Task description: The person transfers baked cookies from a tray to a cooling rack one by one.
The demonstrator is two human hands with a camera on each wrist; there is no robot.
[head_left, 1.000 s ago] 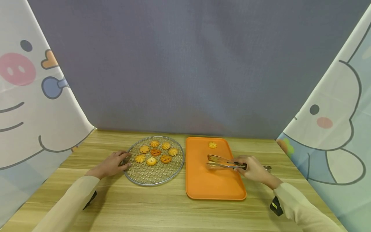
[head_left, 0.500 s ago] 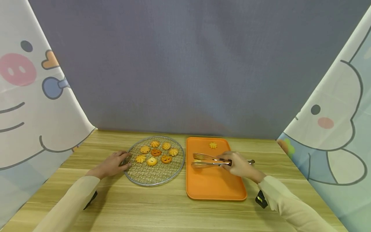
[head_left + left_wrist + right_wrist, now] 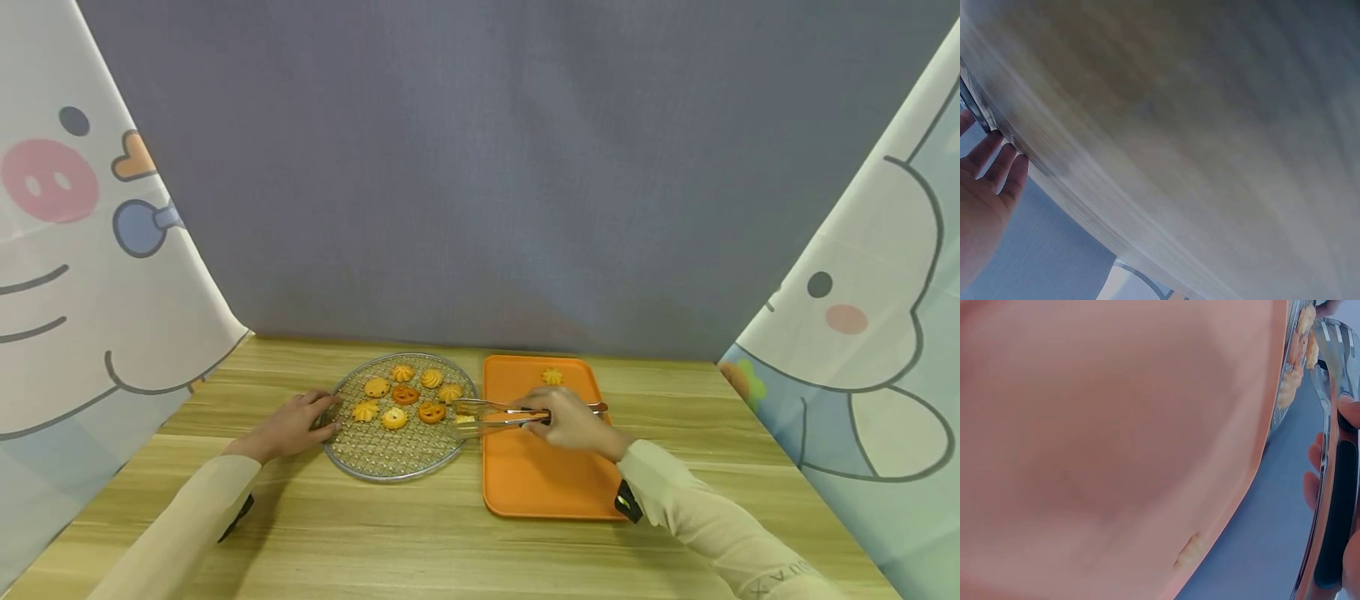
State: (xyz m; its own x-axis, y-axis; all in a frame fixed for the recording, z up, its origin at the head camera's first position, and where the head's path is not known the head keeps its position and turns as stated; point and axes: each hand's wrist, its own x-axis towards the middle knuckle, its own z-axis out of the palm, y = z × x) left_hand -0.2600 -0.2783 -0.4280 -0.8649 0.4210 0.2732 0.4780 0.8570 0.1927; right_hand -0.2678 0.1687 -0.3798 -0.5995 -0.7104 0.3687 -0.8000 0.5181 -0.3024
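Observation:
My right hand [image 3: 572, 424] grips metal tongs [image 3: 491, 416] and holds them over the left part of the orange tray [image 3: 555, 483]; their open tips reach the right rim of the round wire rack [image 3: 390, 462]. Several cookies [image 3: 405, 395] lie on the rack, the nearest one just left of the tips. One swirl cookie [image 3: 552, 376] sits at the tray's far end. My left hand [image 3: 296, 423] rests flat on the table with its fingers touching the rack's left rim. In the right wrist view the tongs [image 3: 1329, 487] and the tray [image 3: 1116, 437] fill the frame.
A wooden table [image 3: 420, 542] carries everything. A grey backdrop [image 3: 480, 167] stands behind it, and cartoon curtains hang at the left [image 3: 82, 275] and the right [image 3: 870, 333].
My right hand has carried the tongs leftwards across the tray, from its middle right to the rack's right rim. The left hand has stayed put.

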